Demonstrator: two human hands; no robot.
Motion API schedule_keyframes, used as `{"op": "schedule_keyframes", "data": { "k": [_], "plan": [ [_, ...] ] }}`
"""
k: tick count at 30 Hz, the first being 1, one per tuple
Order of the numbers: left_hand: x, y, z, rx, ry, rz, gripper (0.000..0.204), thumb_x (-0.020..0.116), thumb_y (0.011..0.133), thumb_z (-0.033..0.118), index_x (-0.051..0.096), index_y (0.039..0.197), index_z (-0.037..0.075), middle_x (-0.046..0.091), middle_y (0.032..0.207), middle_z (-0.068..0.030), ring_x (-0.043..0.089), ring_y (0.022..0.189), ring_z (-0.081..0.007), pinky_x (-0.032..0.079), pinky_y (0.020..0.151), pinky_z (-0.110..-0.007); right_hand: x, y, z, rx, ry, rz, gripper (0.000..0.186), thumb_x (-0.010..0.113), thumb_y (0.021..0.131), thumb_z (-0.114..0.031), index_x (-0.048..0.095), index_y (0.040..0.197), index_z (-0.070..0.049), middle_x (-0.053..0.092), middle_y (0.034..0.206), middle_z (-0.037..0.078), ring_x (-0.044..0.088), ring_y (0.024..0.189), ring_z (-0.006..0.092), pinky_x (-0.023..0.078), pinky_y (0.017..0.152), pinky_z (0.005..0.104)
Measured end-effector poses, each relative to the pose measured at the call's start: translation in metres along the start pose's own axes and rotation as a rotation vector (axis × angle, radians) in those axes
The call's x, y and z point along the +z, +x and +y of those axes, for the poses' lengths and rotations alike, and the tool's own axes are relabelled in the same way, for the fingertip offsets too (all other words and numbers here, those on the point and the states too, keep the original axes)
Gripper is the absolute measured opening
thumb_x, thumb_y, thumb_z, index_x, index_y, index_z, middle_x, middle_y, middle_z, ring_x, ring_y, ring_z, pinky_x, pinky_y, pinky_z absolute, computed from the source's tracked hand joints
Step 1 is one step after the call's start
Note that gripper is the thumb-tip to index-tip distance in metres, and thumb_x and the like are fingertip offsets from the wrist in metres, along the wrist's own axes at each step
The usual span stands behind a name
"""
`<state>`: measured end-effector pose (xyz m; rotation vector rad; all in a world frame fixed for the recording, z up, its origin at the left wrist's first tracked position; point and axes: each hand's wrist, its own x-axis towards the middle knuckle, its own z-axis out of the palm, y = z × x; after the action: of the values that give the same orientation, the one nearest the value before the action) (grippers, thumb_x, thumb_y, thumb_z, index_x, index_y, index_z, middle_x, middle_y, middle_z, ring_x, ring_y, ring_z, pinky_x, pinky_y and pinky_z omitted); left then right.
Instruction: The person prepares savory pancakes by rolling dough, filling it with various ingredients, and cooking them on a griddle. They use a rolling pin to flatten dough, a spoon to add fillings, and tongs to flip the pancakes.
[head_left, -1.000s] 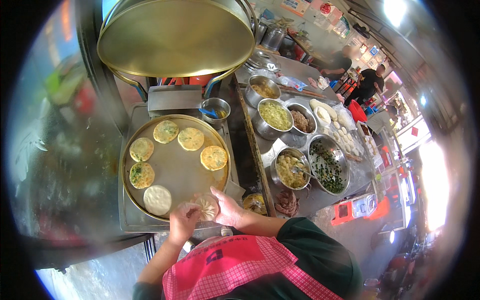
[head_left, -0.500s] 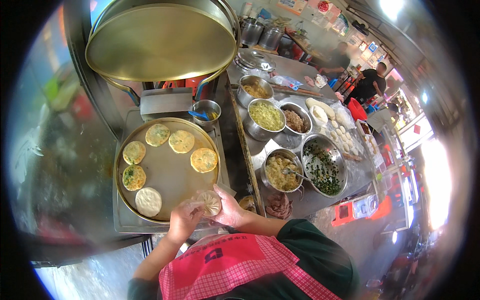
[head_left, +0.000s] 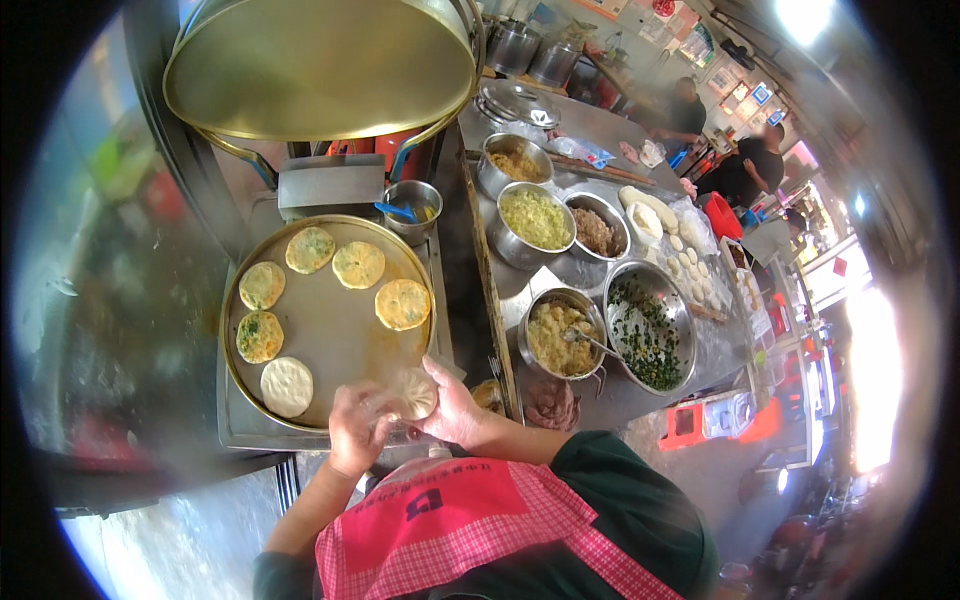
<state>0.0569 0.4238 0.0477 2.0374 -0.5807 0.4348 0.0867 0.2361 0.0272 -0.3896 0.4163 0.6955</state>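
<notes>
Above the near right edge of a round griddle pan [head_left: 245, 397], a pleated raw stuffed bun [head_left: 413, 394] sits between my hands. My right hand [head_left: 452, 410], in a clear plastic glove, cups it from the right. My left hand [head_left: 355, 428] has its fingers curled against the bun's left side, slightly smeared by motion. On the pan lies a pale flat dough cake [head_left: 287, 387] nearest my left hand. Several browned, green-flecked flatcakes [head_left: 402, 304] curve around the pan's rim. The bun's underside is hidden.
A large raised lid [head_left: 320, 75] hangs behind the pan. Beside the pan stands a metal cup [head_left: 425, 228] with a blue handle. To the right, a counter carries filling bowls [head_left: 535, 225], a chopped-greens bowl [head_left: 650, 325] and dough pieces [head_left: 690, 270]. Two people [head_left: 750, 165] are farther back.
The bun, still between my hands, has shifted slightly left and turned. My left hand has moved a little left, its fingers blurred. The whole view has shifted slightly.
</notes>
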Motion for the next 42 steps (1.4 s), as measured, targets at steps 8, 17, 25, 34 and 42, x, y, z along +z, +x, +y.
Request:
{"op": "schedule_keyframes", "data": {
  "k": [8, 17, 25, 34, 42],
  "plan": [
    [0.008, 0.029, -0.003, 0.015, 0.103, -0.065, 0.076, 0.053, 0.093, 0.053, 0.043, 0.142, -0.004, 0.041, 0.146, -0.0291, 0.033, 0.140, -0.0481, 0.025, 0.116, -0.054, 0.030, 0.010, 0.001, 0.201, 0.334, -0.560, 0.064, 0.031, 0.103, -0.056, 0.043, 0.142, -0.006, 0.055, 0.134, 0.008, 0.055, 0.120, 0.0213, 0.049, 0.097, 0.0385],
    [0.014, 0.008, -0.015, -0.042, 0.293, -0.186, 0.102, 0.044, 0.082, 0.074, 0.034, 0.147, -0.004, 0.038, 0.150, -0.0250, 0.025, 0.146, -0.0419, 0.015, 0.118, -0.058, 0.029, 0.043, 0.040, -0.003, -0.050, -0.262, 0.070, 0.030, 0.100, -0.059, 0.033, 0.150, -0.010, 0.038, 0.153, 0.014, 0.030, 0.144, 0.0375, 0.020, 0.121, 0.0516],
    [0.001, -0.009, -0.052, -0.514, -0.593, -0.064, 0.069, 0.059, 0.096, 0.023, 0.026, 0.153, 0.001, 0.032, 0.157, -0.0169, 0.019, 0.149, -0.0290, 0.020, 0.118, -0.038, -0.004, 0.061, 0.026, 0.172, -0.088, 0.042, 0.074, 0.037, 0.098, -0.064, 0.041, 0.144, -0.006, 0.052, 0.138, 0.019, 0.055, 0.123, 0.0339, 0.047, 0.103, 0.0498],
    [-0.005, -0.017, -0.071, -0.988, -0.582, -0.101, 0.044, 0.069, 0.090, 0.018, 0.054, 0.126, -0.002, 0.063, 0.116, -0.0124, 0.062, 0.103, -0.0228, 0.052, 0.088, -0.035, -0.010, 0.066, 0.022, 0.023, -0.169, 0.092, 0.056, 0.044, 0.102, -0.050, 0.050, 0.131, -0.003, 0.056, 0.132, 0.016, 0.055, 0.121, 0.0290, 0.046, 0.103, 0.0449],
    [0.024, -0.033, -0.063, -1.146, -1.308, 0.165, 0.033, 0.056, 0.101, 0.020, 0.055, 0.127, 0.001, 0.063, 0.112, -0.0063, 0.061, 0.104, -0.0159, 0.052, 0.087, -0.029, -0.014, 0.072, 0.034, -0.087, -0.398, 0.079, 0.046, 0.040, 0.106, -0.039, 0.055, 0.126, 0.000, 0.062, 0.123, 0.012, 0.062, 0.110, 0.0230, 0.050, 0.097, 0.0393]
  ]
}}
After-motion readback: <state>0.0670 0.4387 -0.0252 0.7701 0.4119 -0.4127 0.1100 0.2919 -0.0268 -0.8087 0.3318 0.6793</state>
